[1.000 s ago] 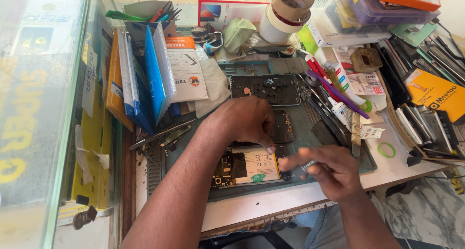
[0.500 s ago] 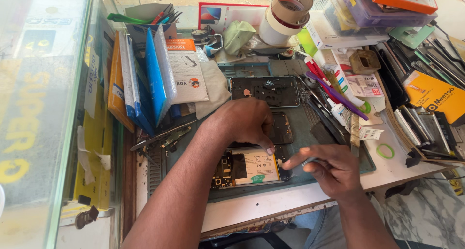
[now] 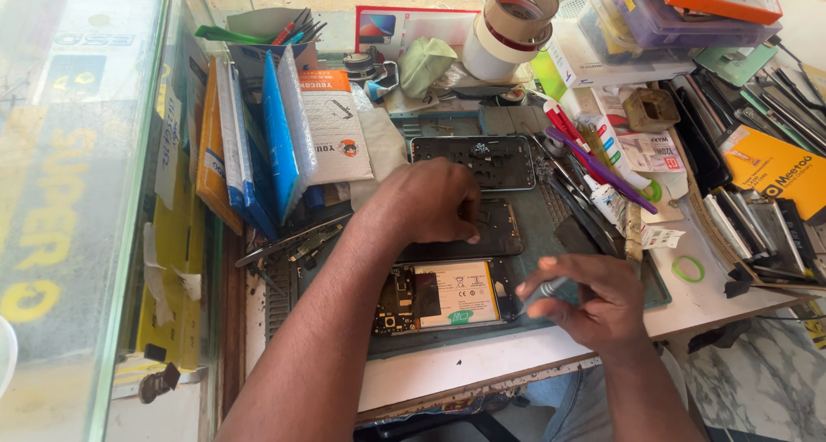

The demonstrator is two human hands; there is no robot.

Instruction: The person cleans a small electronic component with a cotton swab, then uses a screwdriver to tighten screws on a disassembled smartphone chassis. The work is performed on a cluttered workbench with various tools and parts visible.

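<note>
1. Opened smartphone (image 3: 443, 296), its back cover off, is lying flat on the grey repair mat (image 3: 551, 227), showing a pale battery in the middle and a circuit board at its left end.
2. The right hand (image 3: 594, 300) is sitting just right of the smartphone, its fingers pinching narrow around a thin silvery tool (image 3: 542, 289) whose tip is pointing at the phone's right end.
3. The left hand (image 3: 430, 203) is resting just above the smartphone, its fingers curling down and pressing on a dark phone frame (image 3: 499, 231); whether they are gripping it cannot be told.
4. A second dark phone frame (image 3: 473, 161) is lying farther above the smartphone, beyond the left hand.
5. Rolls of tape (image 3: 508, 25) are standing well above and right of the smartphone, at the back of the worktop (image 3: 482, 365).
6. A green rubber ring (image 3: 687, 269) is lying well to the right of the smartphone, off the mat.
7. Blue and orange packets (image 3: 258, 141) are leaning upright up and left of the smartphone, beside a glass case (image 3: 77, 193).
</note>
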